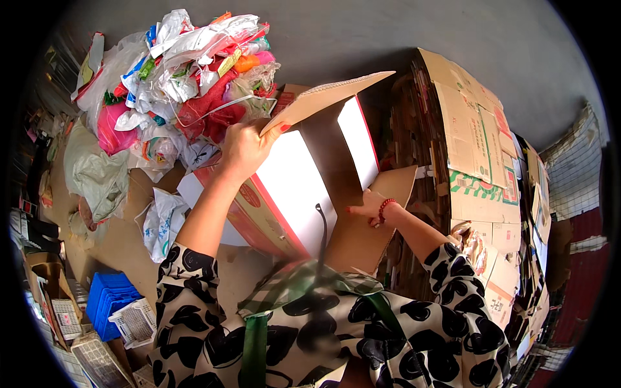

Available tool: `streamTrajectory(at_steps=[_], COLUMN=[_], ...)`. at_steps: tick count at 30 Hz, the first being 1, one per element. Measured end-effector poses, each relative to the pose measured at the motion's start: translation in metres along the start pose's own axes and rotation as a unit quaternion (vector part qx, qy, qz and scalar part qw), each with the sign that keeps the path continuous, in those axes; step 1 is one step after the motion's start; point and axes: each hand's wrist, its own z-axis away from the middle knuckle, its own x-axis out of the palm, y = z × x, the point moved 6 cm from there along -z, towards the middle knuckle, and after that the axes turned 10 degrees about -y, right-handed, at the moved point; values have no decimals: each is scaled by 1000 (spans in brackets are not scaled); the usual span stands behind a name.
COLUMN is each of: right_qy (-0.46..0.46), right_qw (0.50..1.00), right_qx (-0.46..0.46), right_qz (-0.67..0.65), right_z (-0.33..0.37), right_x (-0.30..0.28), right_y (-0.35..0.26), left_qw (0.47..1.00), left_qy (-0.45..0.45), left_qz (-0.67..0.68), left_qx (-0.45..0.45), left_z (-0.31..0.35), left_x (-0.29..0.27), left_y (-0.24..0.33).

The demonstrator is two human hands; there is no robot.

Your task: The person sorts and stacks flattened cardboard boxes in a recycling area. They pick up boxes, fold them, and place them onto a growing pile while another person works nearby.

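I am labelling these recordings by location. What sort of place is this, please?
Probably a waste-sorting or recycling yard. A tall stack of flattened cardboard stands at the right, a heap of plastic bags lies at the left, and both hands, left hand and right hand, handle a cardboard box.

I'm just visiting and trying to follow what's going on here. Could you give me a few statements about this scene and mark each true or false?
1. The left hand grips a flap of the cardboard box. True.
2. The right hand holds a pair of scissors. False: it rests bare inside the box, against the brown cardboard.
3. A heap of plastic bags lies beyond the box. True.
4. The stack of flattened cardboard is to the person's left. False: it is to the right.
5. A blue crate sits at the lower left. True.
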Motion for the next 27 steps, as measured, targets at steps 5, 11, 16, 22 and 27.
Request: streamTrajectory(at_steps=[5, 11, 16, 22, 27], right_qy=[327, 472, 507, 503, 489], right_qw=[941, 880, 825, 830, 828], right_qx=[81, -43, -240, -232, -266], right_qz=[-27, -24, -71, -71, -70], right_z=[-83, -84, -19, 1, 34], right_x=[-74, -113, -182, -236, -276], right_y=[20, 35, 46, 66, 83], left_qw=[986, 993, 988, 943, 903], left_qy=[-18, -2, 73, 81, 120], left_qz=[26, 97, 61, 92, 279], left_qx=[161, 66, -121, -310, -304], left_z=[-3, -1, 27, 41, 64], left_x=[-3, -8, -16, 34, 87], left_y=[55, 13, -119, -182, -201])
